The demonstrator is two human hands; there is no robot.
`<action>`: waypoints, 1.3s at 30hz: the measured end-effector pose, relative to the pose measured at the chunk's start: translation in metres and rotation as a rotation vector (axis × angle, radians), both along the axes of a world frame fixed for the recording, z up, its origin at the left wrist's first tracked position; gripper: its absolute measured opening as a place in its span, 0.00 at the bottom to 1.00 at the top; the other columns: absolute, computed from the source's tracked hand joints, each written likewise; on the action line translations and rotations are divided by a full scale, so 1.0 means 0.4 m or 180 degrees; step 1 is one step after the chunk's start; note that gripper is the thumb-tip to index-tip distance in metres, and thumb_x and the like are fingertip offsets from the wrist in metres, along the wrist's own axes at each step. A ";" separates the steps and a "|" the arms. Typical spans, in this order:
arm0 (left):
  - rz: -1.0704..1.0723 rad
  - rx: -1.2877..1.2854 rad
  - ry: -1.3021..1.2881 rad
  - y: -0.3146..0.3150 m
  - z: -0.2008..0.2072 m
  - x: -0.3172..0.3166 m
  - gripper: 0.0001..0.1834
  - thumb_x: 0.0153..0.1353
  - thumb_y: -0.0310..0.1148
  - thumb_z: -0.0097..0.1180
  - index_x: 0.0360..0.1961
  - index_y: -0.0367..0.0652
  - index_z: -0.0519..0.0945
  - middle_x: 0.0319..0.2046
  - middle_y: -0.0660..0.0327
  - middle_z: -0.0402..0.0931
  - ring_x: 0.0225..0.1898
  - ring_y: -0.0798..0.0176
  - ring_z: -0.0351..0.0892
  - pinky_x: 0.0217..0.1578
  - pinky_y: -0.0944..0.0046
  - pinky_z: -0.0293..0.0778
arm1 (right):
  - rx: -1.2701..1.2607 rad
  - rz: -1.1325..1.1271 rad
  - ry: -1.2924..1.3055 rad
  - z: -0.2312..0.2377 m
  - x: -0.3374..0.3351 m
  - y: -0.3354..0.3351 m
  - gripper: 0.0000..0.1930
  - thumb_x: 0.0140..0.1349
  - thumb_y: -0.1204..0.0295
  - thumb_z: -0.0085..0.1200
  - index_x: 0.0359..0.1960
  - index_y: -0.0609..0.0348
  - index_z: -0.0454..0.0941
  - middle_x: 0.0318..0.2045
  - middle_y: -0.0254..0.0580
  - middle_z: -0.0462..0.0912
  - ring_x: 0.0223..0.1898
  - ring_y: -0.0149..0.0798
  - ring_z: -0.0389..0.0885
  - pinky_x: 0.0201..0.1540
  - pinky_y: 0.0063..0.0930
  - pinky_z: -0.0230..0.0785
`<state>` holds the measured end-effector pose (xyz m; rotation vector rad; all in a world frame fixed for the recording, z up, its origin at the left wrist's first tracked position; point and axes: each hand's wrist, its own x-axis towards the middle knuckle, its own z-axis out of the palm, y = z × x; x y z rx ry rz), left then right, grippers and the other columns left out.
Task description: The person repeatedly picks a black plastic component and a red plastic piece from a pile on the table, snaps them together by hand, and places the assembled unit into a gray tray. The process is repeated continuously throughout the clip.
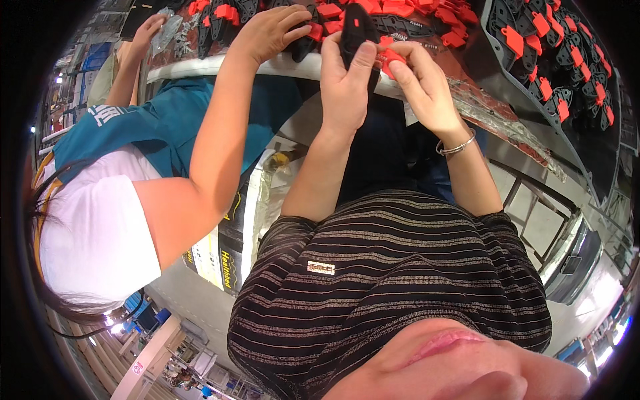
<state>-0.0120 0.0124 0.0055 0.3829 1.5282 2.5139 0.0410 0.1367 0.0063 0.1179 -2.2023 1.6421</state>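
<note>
My left hand (344, 93) is closed around a long black plastic part (359, 35), which stands up between thumb and fingers. Close beside it, my right hand (425, 83) pinches a small red plastic tab (391, 61) with thumb and fingers. The tab is right next to the black part; whether they touch is hard to tell. Behind my hands lies a heap of loose red tabs (456, 20), and small metal springs (400, 36) are scattered near it.
On the left a co-worker's hand (272, 32) reaches over the table among black and red parts; their other hand (148, 30) is near a clear plastic bag (168, 32). A grey bin (510, 75) at right holds many black parts with red tabs. The table's padded white edge (293, 69) runs before me.
</note>
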 end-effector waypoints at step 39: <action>-0.0780 -0.0079 -0.0088 -0.016 -0.007 0.033 0.18 0.66 0.31 0.50 0.53 0.36 0.62 0.39 0.66 0.69 0.38 0.76 0.68 0.39 0.76 0.67 | -0.2105 0.0329 -0.0240 0.045 -0.039 0.007 0.26 0.69 0.59 0.40 0.63 0.58 0.56 0.51 0.47 0.71 0.51 0.37 0.72 0.52 0.31 0.67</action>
